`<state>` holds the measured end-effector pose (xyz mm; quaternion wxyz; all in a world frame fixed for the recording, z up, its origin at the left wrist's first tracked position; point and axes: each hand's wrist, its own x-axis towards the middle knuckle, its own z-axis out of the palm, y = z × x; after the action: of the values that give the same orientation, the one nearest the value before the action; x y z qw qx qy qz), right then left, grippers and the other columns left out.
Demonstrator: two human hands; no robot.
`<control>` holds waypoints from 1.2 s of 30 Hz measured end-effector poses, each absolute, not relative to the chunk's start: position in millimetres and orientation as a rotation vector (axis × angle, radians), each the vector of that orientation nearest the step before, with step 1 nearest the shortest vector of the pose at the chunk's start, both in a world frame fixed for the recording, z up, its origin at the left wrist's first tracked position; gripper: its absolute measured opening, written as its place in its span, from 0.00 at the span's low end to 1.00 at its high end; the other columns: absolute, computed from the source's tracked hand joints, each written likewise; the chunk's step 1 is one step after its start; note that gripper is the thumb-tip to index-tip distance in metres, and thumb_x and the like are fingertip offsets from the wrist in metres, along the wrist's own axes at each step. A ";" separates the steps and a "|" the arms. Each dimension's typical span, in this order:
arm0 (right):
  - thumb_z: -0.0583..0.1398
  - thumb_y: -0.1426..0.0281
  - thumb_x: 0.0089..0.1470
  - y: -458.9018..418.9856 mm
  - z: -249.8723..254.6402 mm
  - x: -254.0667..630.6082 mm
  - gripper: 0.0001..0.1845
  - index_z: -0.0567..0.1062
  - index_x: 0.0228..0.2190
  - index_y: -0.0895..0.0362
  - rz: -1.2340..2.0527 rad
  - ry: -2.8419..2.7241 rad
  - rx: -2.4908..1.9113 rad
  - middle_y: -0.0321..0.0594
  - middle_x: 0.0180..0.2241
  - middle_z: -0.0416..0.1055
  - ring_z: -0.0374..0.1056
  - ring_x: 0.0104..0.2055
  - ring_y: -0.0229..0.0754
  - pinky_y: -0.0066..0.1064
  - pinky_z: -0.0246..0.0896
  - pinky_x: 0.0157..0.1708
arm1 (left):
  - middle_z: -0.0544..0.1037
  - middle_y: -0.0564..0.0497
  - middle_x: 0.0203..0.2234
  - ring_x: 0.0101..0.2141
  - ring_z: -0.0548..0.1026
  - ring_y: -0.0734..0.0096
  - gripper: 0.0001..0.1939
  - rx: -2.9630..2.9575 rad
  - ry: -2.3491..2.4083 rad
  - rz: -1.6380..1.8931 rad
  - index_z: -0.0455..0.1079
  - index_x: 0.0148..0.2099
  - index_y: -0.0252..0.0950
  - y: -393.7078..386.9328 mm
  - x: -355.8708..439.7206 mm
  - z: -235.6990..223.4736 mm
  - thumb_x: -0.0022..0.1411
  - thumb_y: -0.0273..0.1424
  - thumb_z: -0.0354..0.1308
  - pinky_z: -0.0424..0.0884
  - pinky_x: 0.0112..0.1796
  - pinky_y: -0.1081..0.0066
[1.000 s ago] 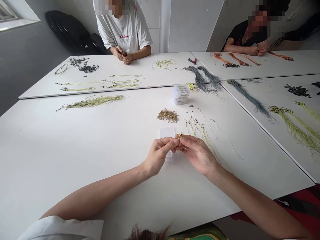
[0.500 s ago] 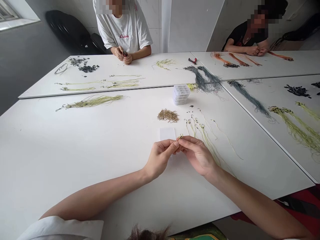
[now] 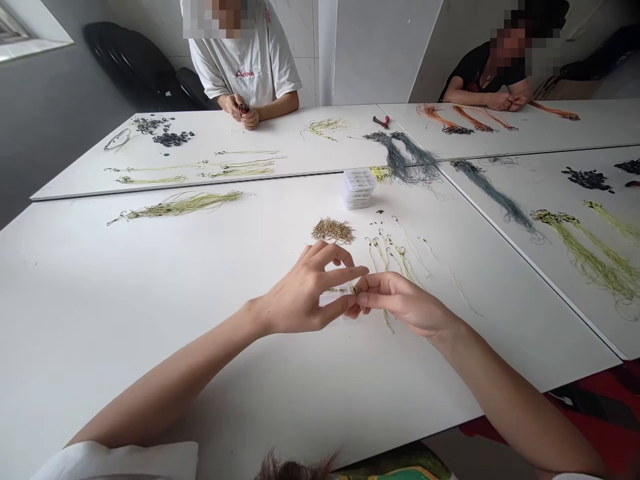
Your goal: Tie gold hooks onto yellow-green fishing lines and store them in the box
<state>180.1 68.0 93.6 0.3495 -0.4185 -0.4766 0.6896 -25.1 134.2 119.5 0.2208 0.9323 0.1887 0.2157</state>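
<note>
My right hand [image 3: 407, 303] pinches a small coil of yellow-green fishing line [image 3: 353, 291] between thumb and fingers; a loose end hangs below. My left hand [image 3: 315, 287] is spread beside it, index finger reaching over the coil. Its thumb tip is close to the line; whether it touches I cannot tell. Beneath my hands lies a flat clear plastic box [image 3: 330, 299], mostly hidden. To the right, several hooked lines [image 3: 400, 257] lie on the white table. A pile of gold-coloured fishing hooks [image 3: 333, 230] sits just beyond my left hand.
A stack of clear boxes [image 3: 358, 190] stands behind the hooks. Yellow-green line bundles [image 3: 185, 205] lie at the left, grey ones [image 3: 400, 157] farther back, more [image 3: 585, 247] at the right. Red-handled pliers [image 3: 381, 122] rest across the table, where two people [image 3: 250, 73] sit.
My left hand has let go of the pinch and spread its fingers, moving slightly left. The line at my right hand now shows as a coil. The camera view has shifted slightly.
</note>
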 end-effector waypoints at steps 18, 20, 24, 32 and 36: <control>0.67 0.66 0.50 69.3 82.3 172.5 0.09 0.78 0.28 0.61 1.903 -1.213 -1.048 0.41 0.25 0.75 0.69 0.27 0.38 0.35 0.64 0.36 | 0.73 0.48 0.40 0.40 0.69 0.68 0.13 2.703 0.425 0.549 0.76 0.47 0.49 124.8 -42.4 111.2 0.68 0.29 0.53 0.58 0.47 0.60; 0.68 0.66 0.49 69.6 80.6 171.5 0.10 0.78 0.28 0.61 1.920 -1.207 -1.041 0.41 0.24 0.76 0.69 0.26 0.38 0.34 0.64 0.34 | 0.73 0.47 0.41 0.41 0.69 0.67 0.12 2.712 0.432 0.562 0.76 0.46 0.47 123.0 -44.1 109.1 0.68 0.29 0.53 0.58 0.47 0.60; 0.68 0.65 0.49 70.2 76.9 168.0 0.11 0.78 0.29 0.62 1.921 -1.219 -1.054 0.42 0.25 0.76 0.70 0.26 0.39 0.35 0.66 0.35 | 0.73 0.47 0.41 0.42 0.69 0.67 0.11 2.751 0.460 0.610 0.77 0.42 0.43 117.0 -46.0 103.3 0.67 0.27 0.53 0.58 0.48 0.59; 0.66 0.62 0.50 59.5 75.0 155.6 0.14 0.74 0.35 0.57 1.683 -1.298 -1.228 0.40 0.27 0.77 0.72 0.31 0.42 0.39 0.67 0.40 | 0.71 0.46 0.46 0.42 0.67 0.65 0.12 2.676 0.699 0.497 0.77 0.40 0.41 105.1 -50.2 92.5 0.68 0.28 0.51 0.55 0.49 0.57; 0.66 0.64 0.52 56.9 76.4 154.3 0.16 0.66 0.38 0.53 1.688 -1.321 -1.193 0.37 0.26 0.77 0.73 0.31 0.42 0.40 0.67 0.41 | 0.70 0.47 0.47 0.43 0.66 0.65 0.12 2.587 0.717 0.406 0.77 0.39 0.42 102.9 -53.7 94.5 0.68 0.30 0.51 0.55 0.49 0.58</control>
<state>154.3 56.9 76.4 0.3376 -0.4579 -0.5069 0.6476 -53.7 102.9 94.5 0.2117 0.9313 0.2580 0.1461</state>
